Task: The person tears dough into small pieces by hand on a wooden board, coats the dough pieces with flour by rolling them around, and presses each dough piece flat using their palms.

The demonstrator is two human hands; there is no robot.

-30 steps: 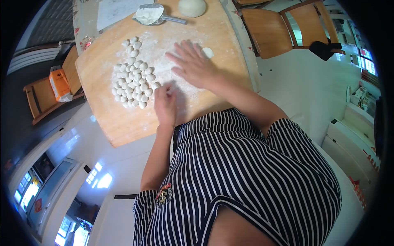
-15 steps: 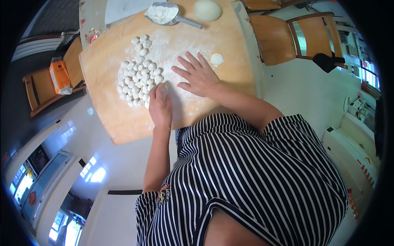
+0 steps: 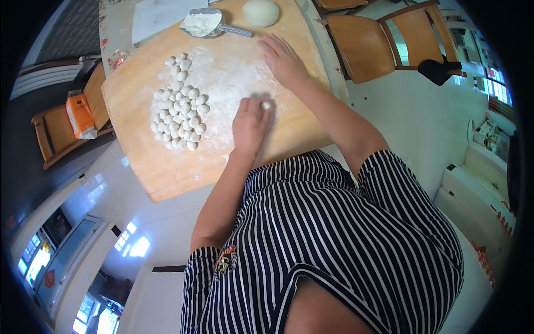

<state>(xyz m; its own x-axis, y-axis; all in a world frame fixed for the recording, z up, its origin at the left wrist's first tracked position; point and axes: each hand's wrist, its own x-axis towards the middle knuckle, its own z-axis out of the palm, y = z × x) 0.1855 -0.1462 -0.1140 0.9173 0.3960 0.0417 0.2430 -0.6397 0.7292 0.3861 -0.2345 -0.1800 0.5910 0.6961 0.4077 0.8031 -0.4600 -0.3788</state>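
My left hand (image 3: 249,127) is over the middle of the floured board, with a small white dough ball (image 3: 266,105) held between its thumb and fingers. To the upper right, my right hand (image 3: 285,62) lies palm down with fingers stretched out; whatever is beneath its palm is hidden. A cluster of small dough balls (image 3: 181,114) sits on the left part of the wooden board (image 3: 150,181). Beyond my right hand, near the far edge, rests a large round lump of dough (image 3: 260,12).
At the board's far side is a metal scoop (image 3: 236,30) filled with white flour (image 3: 201,23). White paper (image 3: 161,19) lies behind it. Wooden chairs (image 3: 361,47) stand to the right. An orange package (image 3: 81,116) sits on a chair at the left.
My left hand has left the cluster and moved right with a dough ball. My right hand has shifted up and right, over where a flat dough disc showed. The whole view has shifted slightly.
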